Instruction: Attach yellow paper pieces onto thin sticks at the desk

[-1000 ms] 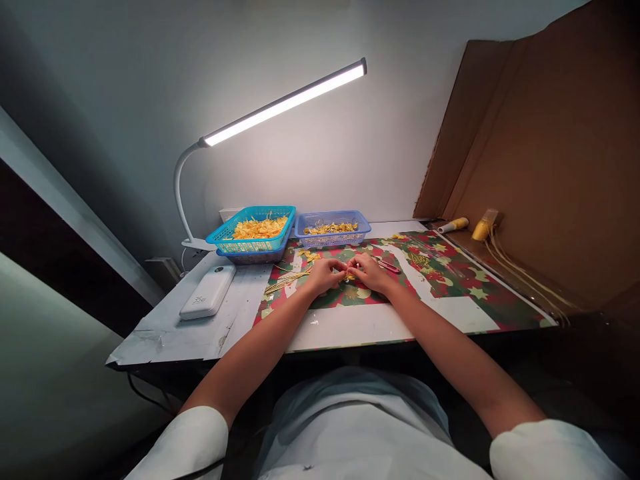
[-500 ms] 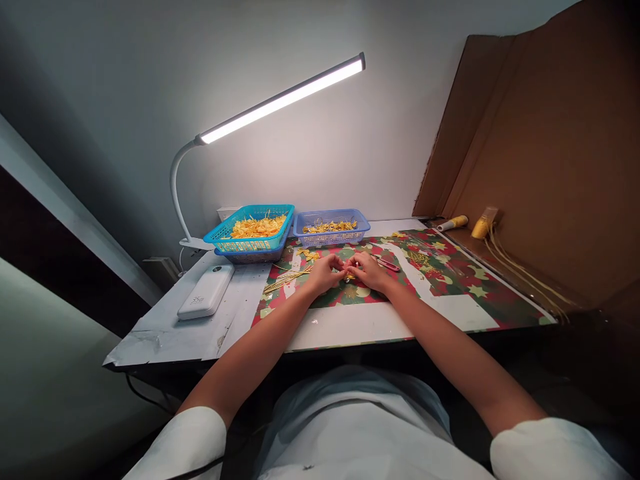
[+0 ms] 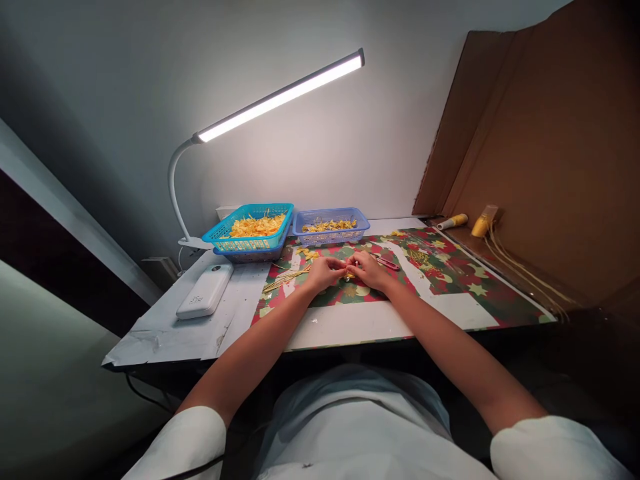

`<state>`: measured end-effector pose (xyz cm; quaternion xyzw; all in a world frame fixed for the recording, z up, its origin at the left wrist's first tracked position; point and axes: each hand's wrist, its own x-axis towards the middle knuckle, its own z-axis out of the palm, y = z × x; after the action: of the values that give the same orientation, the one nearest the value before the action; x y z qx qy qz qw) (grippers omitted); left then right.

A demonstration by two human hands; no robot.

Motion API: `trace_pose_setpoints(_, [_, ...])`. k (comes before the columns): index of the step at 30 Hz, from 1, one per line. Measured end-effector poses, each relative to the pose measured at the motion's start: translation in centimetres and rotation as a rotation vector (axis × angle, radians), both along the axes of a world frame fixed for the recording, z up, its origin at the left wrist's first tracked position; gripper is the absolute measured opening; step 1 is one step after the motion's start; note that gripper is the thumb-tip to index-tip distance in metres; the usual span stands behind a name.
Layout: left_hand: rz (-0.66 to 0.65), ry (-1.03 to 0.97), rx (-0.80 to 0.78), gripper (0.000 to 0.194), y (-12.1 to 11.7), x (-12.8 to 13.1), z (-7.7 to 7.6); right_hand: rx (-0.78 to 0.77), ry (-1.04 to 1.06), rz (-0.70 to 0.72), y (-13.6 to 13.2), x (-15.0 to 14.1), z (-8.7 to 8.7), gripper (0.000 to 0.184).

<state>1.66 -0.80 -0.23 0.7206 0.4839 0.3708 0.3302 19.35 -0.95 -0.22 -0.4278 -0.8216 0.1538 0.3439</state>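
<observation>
My left hand point(image 3: 326, 273) and my right hand point(image 3: 369, 270) meet over the middle of the patterned mat point(image 3: 450, 280), fingers curled and pinched together on a small yellow piece point(image 3: 349, 274) held between them. Its exact shape is too small to make out. A bundle of thin yellow strips point(image 3: 287, 279) lies on the mat just left of my left hand. Small red-handled scissors point(image 3: 388, 264) lie just behind my right hand.
A teal basket point(image 3: 250, 231) and a blue basket point(image 3: 330, 227), both holding yellow pieces, stand at the back. A white power bank point(image 3: 205, 291) lies left. A desk lamp point(image 3: 280, 99) arches overhead. A cardboard panel point(image 3: 545, 147), yellow thread spools point(image 3: 481, 226) and a trailing cord line the right side.
Both hands stay pinched together on the mat with only slight finger movement. The view has shifted a little.
</observation>
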Motion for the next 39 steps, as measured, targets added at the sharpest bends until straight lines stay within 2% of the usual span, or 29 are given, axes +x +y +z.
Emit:
trace_pose_setpoints(7, [-0.023,0.016,-0.019,0.023,-0.1,-0.1,0.3,-0.021,-0.025,-0.014,-0.2,-0.1,0.3,0.01])
trace_pose_setpoints(18, [0.008,-0.004,-0.119,0.027,-0.9,0.3,1.2,0.007,-0.046,-0.014,-0.1,0.0,0.2,0.012])
trace_pose_setpoints(24, [0.0,0.027,-0.148,0.033,-0.8,0.2,1.1,0.011,-0.035,-0.008,0.1,0.0,0.0,0.013])
trace_pose_setpoints(29, [0.004,0.017,-0.169,0.03,-0.6,0.1,1.1,0.001,-0.008,-0.026,0.0,0.0,0.1,0.011])
trace_pose_setpoints(39, [-0.02,-0.09,-0.22,0.029,-0.2,0.0,0.7,0.056,-0.028,-0.163,-0.7,-0.3,0.6,0.006])
